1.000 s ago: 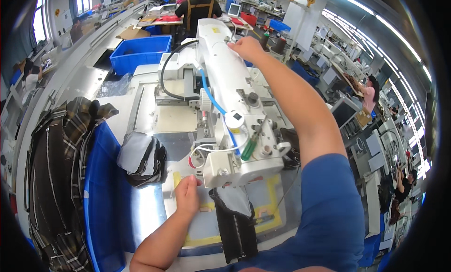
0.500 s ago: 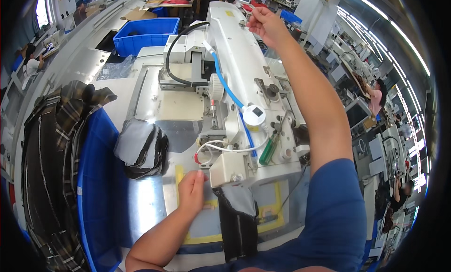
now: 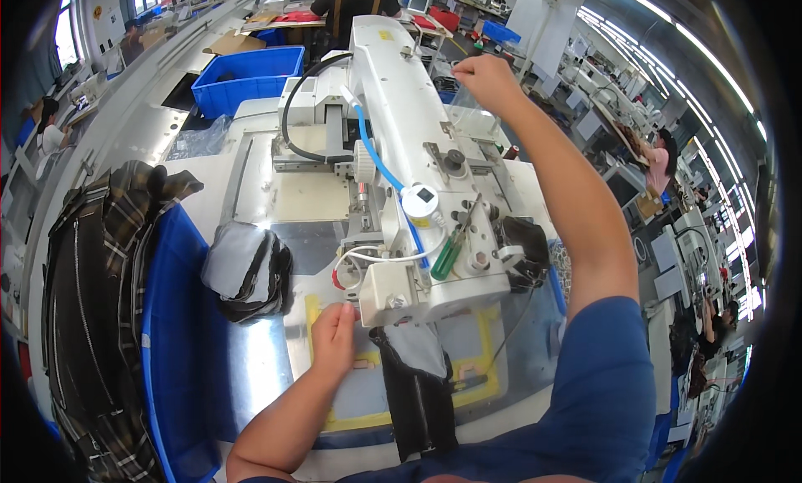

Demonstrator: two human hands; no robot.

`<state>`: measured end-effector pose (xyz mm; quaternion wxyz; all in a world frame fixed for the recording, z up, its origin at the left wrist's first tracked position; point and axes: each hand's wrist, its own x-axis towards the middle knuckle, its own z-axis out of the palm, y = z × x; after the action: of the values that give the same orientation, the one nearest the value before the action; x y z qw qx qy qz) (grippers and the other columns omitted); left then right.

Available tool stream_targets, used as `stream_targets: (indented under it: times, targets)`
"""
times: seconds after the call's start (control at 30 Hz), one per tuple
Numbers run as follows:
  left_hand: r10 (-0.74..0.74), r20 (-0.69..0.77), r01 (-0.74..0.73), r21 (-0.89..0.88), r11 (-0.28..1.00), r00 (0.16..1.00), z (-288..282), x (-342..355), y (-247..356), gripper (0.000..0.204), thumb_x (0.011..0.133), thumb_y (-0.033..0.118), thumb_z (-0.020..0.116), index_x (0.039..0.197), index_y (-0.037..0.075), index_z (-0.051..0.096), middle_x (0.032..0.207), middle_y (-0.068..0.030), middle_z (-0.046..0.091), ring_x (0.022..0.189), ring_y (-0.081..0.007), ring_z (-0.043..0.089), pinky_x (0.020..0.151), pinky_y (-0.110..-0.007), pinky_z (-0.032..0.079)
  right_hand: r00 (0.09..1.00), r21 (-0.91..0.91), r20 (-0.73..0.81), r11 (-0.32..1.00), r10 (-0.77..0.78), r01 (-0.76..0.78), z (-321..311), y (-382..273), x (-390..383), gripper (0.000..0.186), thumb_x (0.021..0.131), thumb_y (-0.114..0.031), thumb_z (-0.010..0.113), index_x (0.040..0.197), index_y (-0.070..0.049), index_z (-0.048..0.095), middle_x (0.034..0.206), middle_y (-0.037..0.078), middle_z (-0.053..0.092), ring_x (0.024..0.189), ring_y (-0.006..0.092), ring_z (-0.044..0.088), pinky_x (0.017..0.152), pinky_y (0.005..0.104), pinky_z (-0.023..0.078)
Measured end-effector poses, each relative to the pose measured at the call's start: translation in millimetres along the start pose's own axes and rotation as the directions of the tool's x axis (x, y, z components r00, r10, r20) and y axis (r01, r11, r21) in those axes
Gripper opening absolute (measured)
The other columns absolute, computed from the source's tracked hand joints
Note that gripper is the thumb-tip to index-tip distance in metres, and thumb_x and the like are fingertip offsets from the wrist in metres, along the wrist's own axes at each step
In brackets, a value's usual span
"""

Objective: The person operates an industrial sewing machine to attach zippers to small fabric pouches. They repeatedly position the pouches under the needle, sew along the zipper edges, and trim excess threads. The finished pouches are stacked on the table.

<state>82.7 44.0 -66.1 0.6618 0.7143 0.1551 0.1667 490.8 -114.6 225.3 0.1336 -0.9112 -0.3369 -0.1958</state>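
A large white sewing machine (image 3: pixel 386 82) reaches away from me across a metal bed. My left hand (image 3: pixel 336 339) is closed beside the boxy cover at its front, thumb uppermost; what its fingers may hold is hidden. My right hand (image 3: pixel 489 80) is raised beyond the machine's right side, fingertips pinched together, and anything between them is too small to make out. Under the machine's front lies a dark fabric piece with a zipper (image 3: pixel 418 404), a grey patch (image 3: pixel 418 349) at its far end. A green-handled screwdriver (image 3: pixel 449 253) rests on the machine.
A stack of grey and black fabric pieces (image 3: pixel 244 270) sits left of my left hand. Farther left, dark plaid garments (image 3: pixel 92 316) hang by a blue bin (image 3: pixel 171 316). Another blue bin (image 3: pixel 249 72) stands behind. Several people work around the room.
My right hand has moved rightward, away from the machine's top, still pinched. My left hand keeps its place beside the machine's front. The whole view has shifted slightly.
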Motion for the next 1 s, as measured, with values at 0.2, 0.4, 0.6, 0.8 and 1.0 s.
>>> stream_targets:
  times: [0.2,0.4,0.6,0.8,1.0]
  targets:
    - [-0.014,-0.018,0.014,0.001,1.0,1.0,-1,-2,-4,0.041,0.111,0.028,0.054,0.087,-0.003,0.065,0.081,-0.0115,0.062,0.078,-0.0197,0.058,0.075,-0.035,0.048,0.971,0.181,-0.013,0.954,-0.24,0.238,-45,-91,-113,0.022,0.097,-0.022,0.069,0.11,-0.011,0.082,0.093,0.018,0.078,0.083,0.036,0.076,0.079,0.0435,0.06]
    - [-0.032,-0.006,0.032,-0.038,0.999,0.999,0,-2,-11,0.039,0.11,0.025,0.056,0.084,-0.003,0.06,0.077,-0.0099,0.056,0.074,-0.0182,0.052,0.071,-0.035,0.045,0.909,-0.135,0.276,0.924,-0.312,0.358,-69,-113,-169,0.022,0.094,-0.015,0.073,0.115,-0.011,0.08,0.093,0.016,0.077,0.083,0.0346,0.075,0.074,0.0405,0.06]
    - [0.03,0.013,-0.03,0.011,0.999,0.999,-2,-1,-16,0.032,0.112,0.021,0.051,0.09,-0.001,0.061,0.08,-0.0007,0.056,0.077,-0.0096,0.048,0.07,-0.029,0.043,0.987,0.032,0.117,0.994,-0.107,0.104,-77,-90,-163,0.018,0.096,-0.025,0.071,0.103,-0.012,0.082,0.09,0.016,0.076,0.081,0.0384,0.073,0.077,0.0466,0.058]
    - [0.03,0.037,-0.031,0.015,0.999,0.999,2,1,-18,0.031,0.113,0.02,0.048,0.092,0.001,0.062,0.081,0.0034,0.055,0.078,-0.006,0.046,0.069,-0.027,0.041,0.973,-0.01,0.14,0.983,-0.182,0.185,-55,-91,-116,0.019,0.095,-0.024,0.073,0.1,-0.009,0.081,0.091,0.017,0.076,0.087,0.038,0.073,0.081,0.0467,0.057]
    - [-0.005,-0.003,0.005,-0.037,0.999,1.0,-2,-3,-1,0.037,0.109,0.026,0.058,0.086,-0.003,0.065,0.076,-0.0132,0.057,0.073,-0.0203,0.055,0.07,-0.037,0.046,0.943,-0.138,0.209,0.947,-0.258,0.289,-69,-137,-133,0.018,0.095,-0.023,0.071,0.096,-0.006,0.078,0.087,0.018,0.075,0.085,0.038,0.072,0.078,0.0479,0.056]
